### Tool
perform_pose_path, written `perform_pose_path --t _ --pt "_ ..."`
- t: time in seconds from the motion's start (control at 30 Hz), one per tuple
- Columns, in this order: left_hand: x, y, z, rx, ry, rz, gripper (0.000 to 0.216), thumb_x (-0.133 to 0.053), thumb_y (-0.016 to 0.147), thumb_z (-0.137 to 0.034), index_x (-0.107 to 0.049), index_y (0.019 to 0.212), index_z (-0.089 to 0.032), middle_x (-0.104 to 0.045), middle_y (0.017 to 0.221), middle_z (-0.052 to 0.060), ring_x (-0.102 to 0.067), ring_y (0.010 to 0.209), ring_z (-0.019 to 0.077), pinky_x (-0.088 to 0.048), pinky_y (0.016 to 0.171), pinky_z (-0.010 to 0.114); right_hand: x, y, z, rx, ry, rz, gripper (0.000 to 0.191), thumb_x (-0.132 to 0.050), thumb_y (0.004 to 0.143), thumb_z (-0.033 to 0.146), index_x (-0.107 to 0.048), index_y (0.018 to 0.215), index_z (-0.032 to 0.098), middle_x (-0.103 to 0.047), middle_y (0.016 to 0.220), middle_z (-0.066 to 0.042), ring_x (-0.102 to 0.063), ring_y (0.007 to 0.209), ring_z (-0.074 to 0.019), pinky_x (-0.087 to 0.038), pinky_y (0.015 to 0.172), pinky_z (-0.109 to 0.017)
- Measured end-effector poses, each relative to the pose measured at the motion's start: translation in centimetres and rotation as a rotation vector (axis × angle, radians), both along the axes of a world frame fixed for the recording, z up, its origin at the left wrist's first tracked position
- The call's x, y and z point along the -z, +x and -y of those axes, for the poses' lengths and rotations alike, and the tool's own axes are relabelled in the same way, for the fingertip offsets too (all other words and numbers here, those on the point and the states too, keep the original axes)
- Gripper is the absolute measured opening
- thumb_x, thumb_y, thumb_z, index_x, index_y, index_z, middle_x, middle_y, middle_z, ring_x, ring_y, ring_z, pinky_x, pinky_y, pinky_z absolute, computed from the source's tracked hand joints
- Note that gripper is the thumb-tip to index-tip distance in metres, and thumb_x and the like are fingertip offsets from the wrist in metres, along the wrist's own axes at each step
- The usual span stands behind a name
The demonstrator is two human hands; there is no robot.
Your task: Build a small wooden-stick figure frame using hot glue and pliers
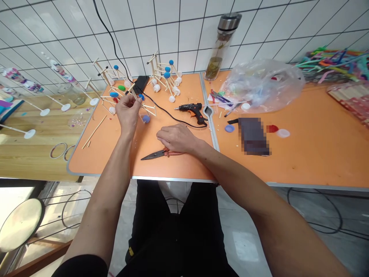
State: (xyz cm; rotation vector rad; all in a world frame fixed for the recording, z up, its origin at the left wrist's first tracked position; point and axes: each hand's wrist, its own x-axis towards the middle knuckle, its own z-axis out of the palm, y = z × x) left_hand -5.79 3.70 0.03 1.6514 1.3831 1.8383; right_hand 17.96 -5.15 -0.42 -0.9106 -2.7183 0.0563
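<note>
Thumb and fingers of the left hand (128, 112) pinch a pale wooden-stick frame with blue discs (146, 119) over the orange tabletop (167, 169), left of a black glue gun (196, 112). The curled right hand (179, 138) meets red-handled metal pliers (155, 154); whether gripping, I cannot tell.

Pistol-shaped plastic glue gun (192, 110) mid-frame on flat table (311, 159); long-nosed metal pliers (160, 154) lower L of it; tall cylindrical glass bottle (215, 61) upr ctr, upr-L of crumpled plastic bag (259, 86).
</note>
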Motion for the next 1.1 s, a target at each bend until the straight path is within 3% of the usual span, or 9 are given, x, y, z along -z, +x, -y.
perform_pose_path --t 0.2,0.67,1.1 --pt "-0.03 0.18 0.05 -0.022 -0.012 0.002 0.035 -0.094 0.084 -0.049 -0.07 0.078 -0.023 -0.059 0.073 -0.002 -0.052 0.068 0.0146 -0.044 0.064 0.031 -0.04 -0.04 0.17 0.011 -0.002 0.01 0.03 -0.047 0.112 0.021 -0.077 0.106 0.018 -0.083 0.11 -0.008 -0.065 0.085 -0.0193 -0.016 0.067 -0.039" --pt "-0.01 0.06 0.03 0.015 -0.009 -0.008 0.039 -0.092 0.084 -0.055 -0.069 0.078 -0.024 -0.057 0.074 0.0 -0.051 0.071 0.016 -0.042 0.065 0.032 -0.05 -0.01 0.11 0.005 0.004 0.009 0.03 -0.048 0.112 0.022 -0.077 0.107 0.017 -0.082 0.109 -0.008 -0.062 0.082 -0.019 -0.016 0.067 -0.039" --pt "-0.22 0.44 0.33 -0.012 -0.016 -0.003 0.03 -0.089 0.086 -0.045 -0.069 0.077 -0.024 -0.056 0.075 -0.001 -0.051 0.07 0.0156 -0.042 0.067 0.032 0.0 0.01 0.1 0.002 -0.007 -0.006 0.032 -0.047 0.114 0.024 -0.078 0.109 0.018 -0.082 0.109 -0.01 -0.064 0.084 -0.02 -0.015 0.067 -0.04"
